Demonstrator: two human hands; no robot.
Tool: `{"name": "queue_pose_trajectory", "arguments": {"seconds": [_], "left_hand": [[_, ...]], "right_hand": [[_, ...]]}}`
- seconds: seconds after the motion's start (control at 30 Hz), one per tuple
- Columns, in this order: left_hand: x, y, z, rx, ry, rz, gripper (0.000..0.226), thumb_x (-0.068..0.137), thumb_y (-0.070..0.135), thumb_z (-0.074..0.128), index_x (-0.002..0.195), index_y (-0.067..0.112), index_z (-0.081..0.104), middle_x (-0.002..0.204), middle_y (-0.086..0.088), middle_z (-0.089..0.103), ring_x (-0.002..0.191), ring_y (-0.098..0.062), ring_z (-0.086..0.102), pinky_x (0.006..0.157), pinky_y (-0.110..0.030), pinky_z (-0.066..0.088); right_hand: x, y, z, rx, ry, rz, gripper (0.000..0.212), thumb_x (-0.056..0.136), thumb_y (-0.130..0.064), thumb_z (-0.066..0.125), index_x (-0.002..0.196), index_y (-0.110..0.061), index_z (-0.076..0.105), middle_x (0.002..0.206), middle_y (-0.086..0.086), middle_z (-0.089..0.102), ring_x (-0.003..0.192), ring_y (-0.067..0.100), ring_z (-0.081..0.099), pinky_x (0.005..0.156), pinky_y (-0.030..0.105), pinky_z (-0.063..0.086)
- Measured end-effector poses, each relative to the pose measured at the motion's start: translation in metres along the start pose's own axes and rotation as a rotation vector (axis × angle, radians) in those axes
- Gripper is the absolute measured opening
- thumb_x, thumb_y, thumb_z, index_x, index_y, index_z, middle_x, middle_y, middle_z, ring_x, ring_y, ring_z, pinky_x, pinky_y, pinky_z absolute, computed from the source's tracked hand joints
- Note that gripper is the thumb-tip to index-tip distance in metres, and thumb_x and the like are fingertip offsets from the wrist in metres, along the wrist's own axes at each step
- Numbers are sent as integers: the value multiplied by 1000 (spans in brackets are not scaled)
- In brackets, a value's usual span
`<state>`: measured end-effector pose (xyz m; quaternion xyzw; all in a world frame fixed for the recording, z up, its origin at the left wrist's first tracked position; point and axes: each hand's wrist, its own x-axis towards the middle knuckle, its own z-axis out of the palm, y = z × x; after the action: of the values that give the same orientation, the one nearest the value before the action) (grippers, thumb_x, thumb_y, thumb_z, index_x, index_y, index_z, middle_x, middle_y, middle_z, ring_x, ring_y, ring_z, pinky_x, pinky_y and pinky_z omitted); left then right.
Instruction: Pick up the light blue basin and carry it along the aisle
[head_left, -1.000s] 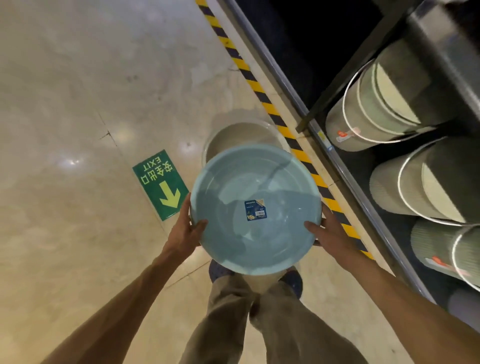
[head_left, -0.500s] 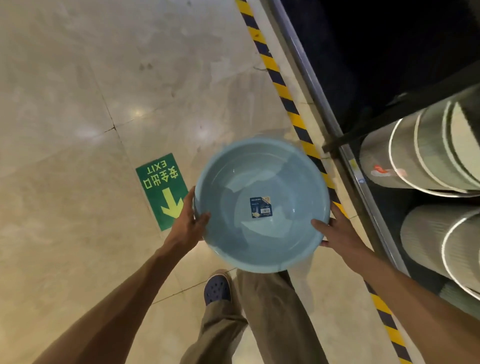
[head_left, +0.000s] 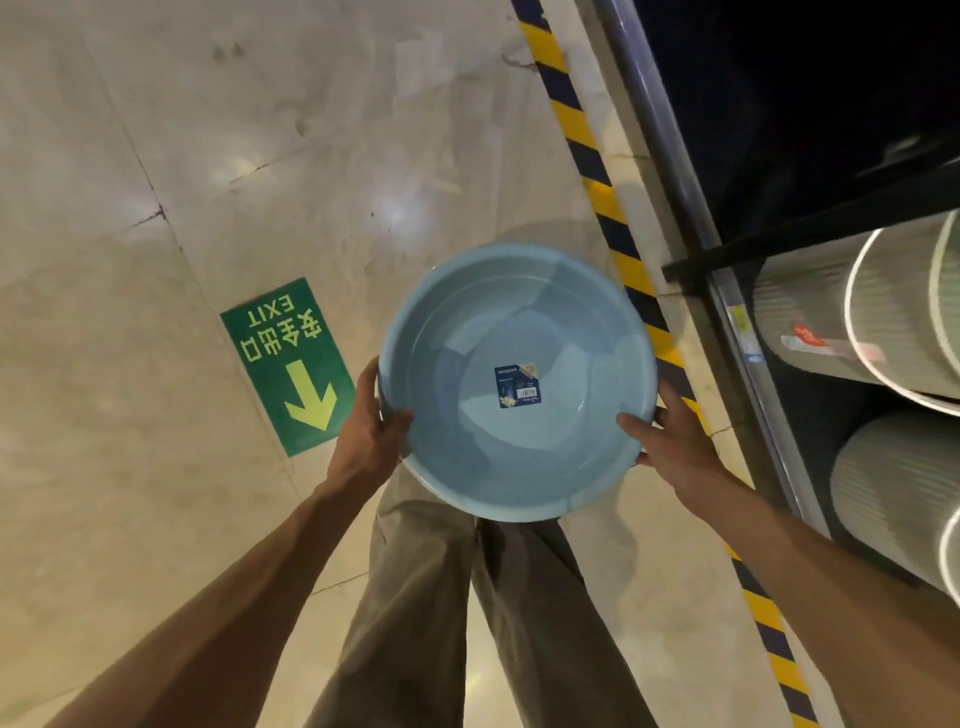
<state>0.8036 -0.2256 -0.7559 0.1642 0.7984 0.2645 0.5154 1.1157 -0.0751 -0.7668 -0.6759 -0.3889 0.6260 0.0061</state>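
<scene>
I hold a round light-blue plastic basin (head_left: 457, 447) level in front of me, above my legs. A small dark-blue label (head_left: 517, 385) is stuck to its inside bottom. My left hand (head_left: 368, 435) grips the left rim, thumb inside the basin and fingers under the edge. At the right rim my right hand (head_left: 670, 440) grips the same way, its thumb lying over the edge into the basin.
Glossy beige tiles cover the floor, with a green EXIT arrow sticker (head_left: 289, 364) to the left. A yellow-and-black hazard stripe (head_left: 605, 200) runs along a metal shelf rail (head_left: 675, 171). Stacks of ribbed grey-green basins (head_left: 872, 312) lie on their sides on the dark shelf at right.
The grey basin that stood on the floor behind the blue one is gone from view. The view has shifted, the shelf stacks sliding right, and my feet have moved; both hands keep their grip.
</scene>
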Motion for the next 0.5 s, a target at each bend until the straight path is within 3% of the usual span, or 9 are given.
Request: {"name": "queue_pose_trajectory", "arguments": {"seconds": [0.03, 0.1, 0.2, 0.33, 0.5], "left_hand": [[2, -4, 0, 22, 17, -15, 71, 98, 19, 64, 156, 37, 26, 139, 1, 55, 120, -31, 61, 90, -55, 60], [3, -11, 0, 57, 5, -19, 73, 100, 18, 64, 157, 40, 24, 136, 6, 56, 116, -26, 63, 84, -48, 62], [3, -12, -7, 59, -50, -24, 76, 99, 24, 66, 157, 44, 22, 144, 3, 55, 122, -27, 61, 89, -54, 60], [10, -5, -18, 90, -85, -35, 71, 100, 28, 64, 156, 47, 26, 147, 4, 55, 131, -30, 57, 97, -63, 52], [19, 2, -14, 158, -68, -49, 72, 100, 12, 63, 158, 35, 29, 136, 13, 54, 131, -32, 57, 101, -59, 50]], "right_hand": [[0, 2, 4, -15, 7, 6, 66, 98, -11, 69, 153, -35, 42, 129, 4, 66, 117, 27, 65, 76, 34, 64], [-3, 9, 9, -39, 31, 10, 69, 95, -23, 73, 153, -41, 41, 133, 1, 65, 120, 26, 64, 90, 48, 62], [-4, 17, 11, -37, 43, 6, 71, 84, -43, 74, 149, -41, 44, 135, -4, 64, 123, 24, 64, 98, 56, 58], [-6, 7, 13, -72, 45, -2, 54, 99, -29, 68, 148, -38, 45, 135, -5, 62, 123, 23, 62, 100, 55, 57], [5, 13, 14, -106, 89, 14, 53, 99, -24, 67, 147, -38, 49, 135, -7, 64, 122, 26, 64, 97, 56, 58]]}}
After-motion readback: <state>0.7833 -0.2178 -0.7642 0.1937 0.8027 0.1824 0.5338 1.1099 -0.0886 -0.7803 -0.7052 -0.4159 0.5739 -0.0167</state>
